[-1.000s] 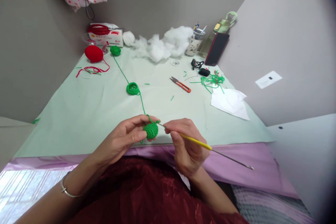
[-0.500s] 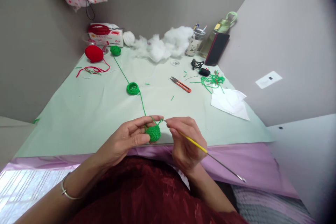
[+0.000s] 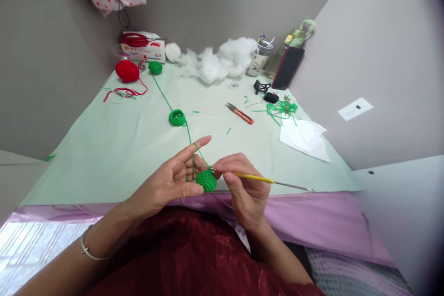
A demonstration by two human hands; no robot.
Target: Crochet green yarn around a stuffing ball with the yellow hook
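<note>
A small green crocheted piece (image 3: 206, 180) sits between the thumb and fingers of my left hand (image 3: 173, 180), near the table's front edge. That hand's index finger is raised, and the green yarn strand (image 3: 189, 136) runs over it. My right hand (image 3: 243, 185) pinches a yellow-handled crochet hook (image 3: 256, 178). The hook's tip is at the top of the green piece, and its metal end points right. From my finger the strand leads back to a small green yarn coil (image 3: 177, 117) and on to a green yarn ball (image 3: 155, 67).
A pale green cloth (image 3: 114, 148) covers the table. On it lie orange snips (image 3: 240, 113), green yarn scraps (image 3: 280, 108), white paper (image 3: 303, 136), a red crocheted piece (image 3: 127, 70), white stuffing (image 3: 222, 58), a pen cup (image 3: 258, 59), a phone (image 3: 287, 68) and a bottle (image 3: 294, 37).
My left index finger has lifted and straightened, pulling the yarn taut. The hook's free end has swung up from pointing down-right to nearly level. The green piece has shifted slightly right and lower.
</note>
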